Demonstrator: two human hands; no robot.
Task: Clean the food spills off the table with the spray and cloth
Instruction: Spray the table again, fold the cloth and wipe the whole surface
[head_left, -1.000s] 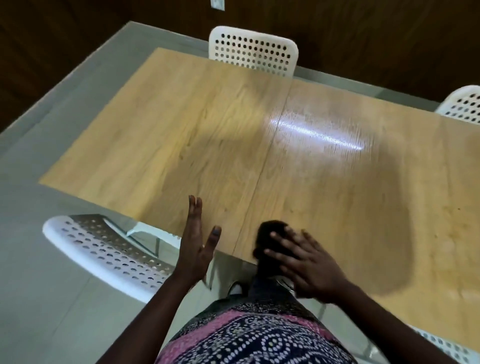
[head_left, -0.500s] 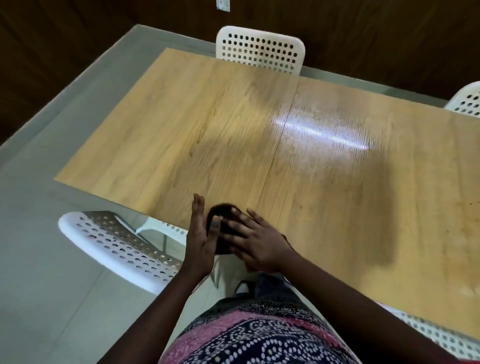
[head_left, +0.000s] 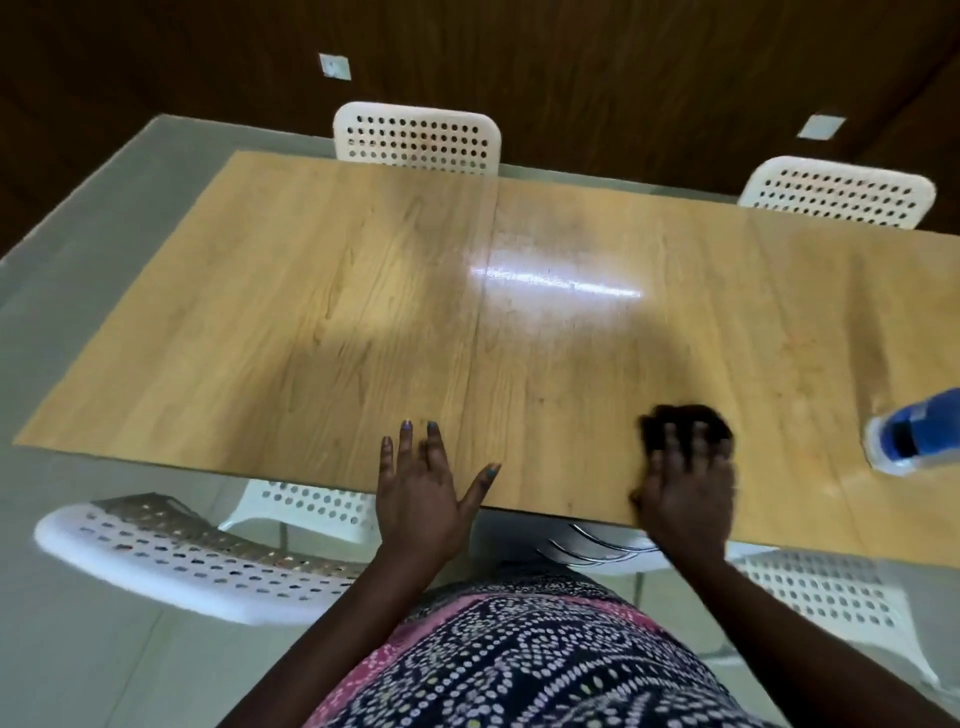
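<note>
The right hand (head_left: 684, 493) presses spread, fairly straight fingers down on the dark cloth (head_left: 684, 423), which bunches under its fingertips near the table (head_left: 311, 322) edge. It looks soft, light and limp; best controlled by pressing flat. The left hand (head_left: 418, 491) hovers open, holding nothing.

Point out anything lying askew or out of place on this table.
The blue spray bottle lies on its side near the right edge of the light wooden table instead of standing upright. The right hand presses the dark cloth flat; nothing else stands out.
</note>
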